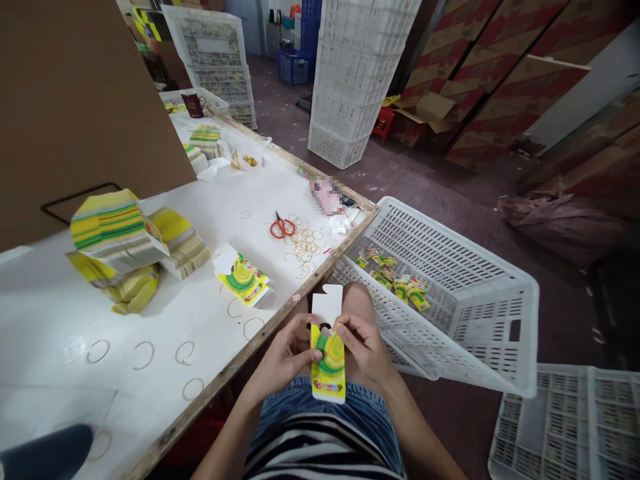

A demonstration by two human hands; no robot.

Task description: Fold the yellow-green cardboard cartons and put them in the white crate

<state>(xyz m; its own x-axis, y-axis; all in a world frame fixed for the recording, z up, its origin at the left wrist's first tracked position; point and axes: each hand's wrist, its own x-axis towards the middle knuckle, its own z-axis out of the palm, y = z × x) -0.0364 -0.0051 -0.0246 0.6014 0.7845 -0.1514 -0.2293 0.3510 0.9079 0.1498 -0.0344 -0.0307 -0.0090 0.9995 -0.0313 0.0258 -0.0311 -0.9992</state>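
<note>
Over my lap I hold a small yellow and green printed carton [329, 365], its white top flap standing up. My left hand [287, 353] grips its left side, thumb across the printed front. At the upper right edge, my right hand [364, 343] pinches the carton near the flap. A few flat cartons [243, 279] of the same print lie on the table just left of my hands. Farther left are bundled stacks of flat cartons [117, 230]. Several finished-looking small cartons [400, 287] lie inside the white plastic crate at my right.
The white table [165, 300] has a wooden edge. Red-handled scissors [283, 227] and several rubber bands [305, 247] lie on it. The white crate [480, 287] tilts beside the table; another crate [565, 420] sits lower right. Tall stacked crates [345, 87] and cardboard boxes [480, 67] stand behind.
</note>
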